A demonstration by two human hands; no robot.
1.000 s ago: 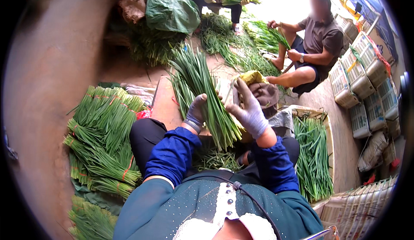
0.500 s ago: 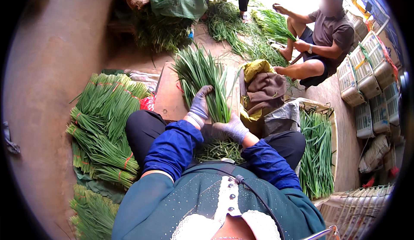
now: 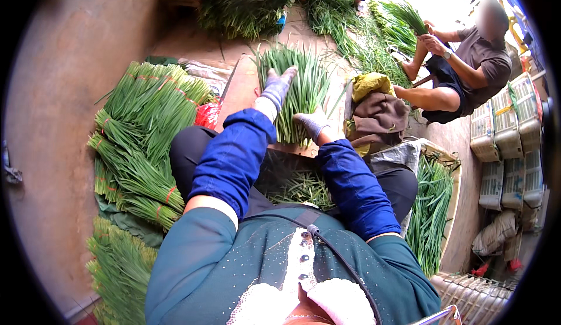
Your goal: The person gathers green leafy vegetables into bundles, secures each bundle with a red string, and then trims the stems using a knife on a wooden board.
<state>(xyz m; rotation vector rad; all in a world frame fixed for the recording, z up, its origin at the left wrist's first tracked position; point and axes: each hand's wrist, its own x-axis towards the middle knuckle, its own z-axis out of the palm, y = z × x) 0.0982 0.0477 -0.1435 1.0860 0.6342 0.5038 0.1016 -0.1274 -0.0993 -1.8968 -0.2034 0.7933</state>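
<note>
A loose bunch of garlic chives (image 3: 304,88) lies on a wooden board (image 3: 236,88) in front of me, leaf tips pointing away and cut ends near the board's close edge. My left hand (image 3: 277,88), in a pale knitted glove, rests on the upper left of the bunch with its fingers stretched out. Lower down on the right side, my gloved right hand (image 3: 313,124) is closed about the stem ends, thumb across the leaves. Its other fingers are partly hidden.
Banded chive bundles (image 3: 146,109) are stacked on my left. A crate of loose chives (image 3: 429,214) stands at my right, near a yellow sack with brown cloth (image 3: 380,111). Ahead right, a seated person (image 3: 467,62) holds chives. White baskets (image 3: 505,117) stand behind.
The bunch has gone from being held up to lying on the board. Both hands have moved forward with it; the left hand's fingers have straightened. The seated person has raised their chives.
</note>
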